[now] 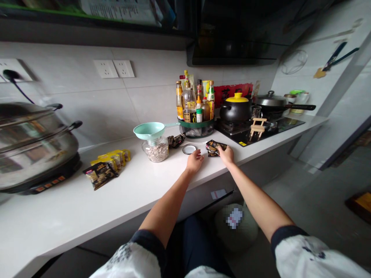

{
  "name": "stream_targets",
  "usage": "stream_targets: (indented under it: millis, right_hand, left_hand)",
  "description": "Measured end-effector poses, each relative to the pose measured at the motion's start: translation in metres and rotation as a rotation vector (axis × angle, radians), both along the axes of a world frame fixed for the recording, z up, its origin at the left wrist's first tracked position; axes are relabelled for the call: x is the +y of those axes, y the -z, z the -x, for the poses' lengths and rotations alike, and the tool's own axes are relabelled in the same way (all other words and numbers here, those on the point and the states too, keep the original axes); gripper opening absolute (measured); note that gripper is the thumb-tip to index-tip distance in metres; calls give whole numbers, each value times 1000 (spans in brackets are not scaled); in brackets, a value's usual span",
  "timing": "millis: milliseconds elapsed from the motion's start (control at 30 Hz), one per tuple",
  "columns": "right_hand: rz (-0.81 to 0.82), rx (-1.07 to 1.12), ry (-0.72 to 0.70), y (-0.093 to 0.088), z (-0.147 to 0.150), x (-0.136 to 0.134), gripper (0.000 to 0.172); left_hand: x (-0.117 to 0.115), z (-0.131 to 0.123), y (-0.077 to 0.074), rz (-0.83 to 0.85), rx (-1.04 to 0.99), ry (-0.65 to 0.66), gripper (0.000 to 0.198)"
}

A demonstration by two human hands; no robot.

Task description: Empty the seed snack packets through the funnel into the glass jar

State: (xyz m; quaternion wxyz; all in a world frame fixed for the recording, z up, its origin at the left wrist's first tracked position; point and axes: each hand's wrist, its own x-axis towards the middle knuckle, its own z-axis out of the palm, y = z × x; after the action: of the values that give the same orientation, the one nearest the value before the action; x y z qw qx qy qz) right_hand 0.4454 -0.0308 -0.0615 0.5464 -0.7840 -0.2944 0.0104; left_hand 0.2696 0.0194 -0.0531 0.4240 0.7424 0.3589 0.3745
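Note:
My right hand (226, 155) grips the right end of a small black packet (213, 147) with gold print, at the counter's front right. To its left, my left hand (194, 160) hovers over or rests on the counter with loosely bent fingers and nothing visible in it. Just behind that hand lies a round jar lid (189, 149). A clear glass jar (158, 153), partly filled with greyish flakes or grains, stands farther left. A mint-green funnel (149, 131) sits in its mouth. Behind the jar are dark, crumpled-looking packets (176, 140).
Yellow packets (118, 157) and a black packet (100, 173) lie left of the jar, near a large steamer pot (37, 143). A dark green tray (199, 131) holds several bottles. On the right, a black pot (236, 111) and lidded pan (269, 101) stand on the stove (278, 125).

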Motion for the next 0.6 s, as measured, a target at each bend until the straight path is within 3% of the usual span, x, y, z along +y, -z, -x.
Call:
stream_targets:
  millis: [100, 200, 400, 600]
  right_hand:
    - [69, -99, 22, -2, 7, -3, 64]
    - [73, -154, 22, -3, 12, -6, 70]
    - [45, -261, 17, -8, 30, -12, 57]
    - [25, -488, -31, -21, 81, -13, 40]
  left_hand:
    - [-2, 3, -2, -7, -6, -29, 38]
    - [-5, 6, -3, -6, -7, -35, 37]
    - [-9, 25, -3, -29, -8, -58, 38]
    - [-7, 68, -7, -44, -70, -100, 37]
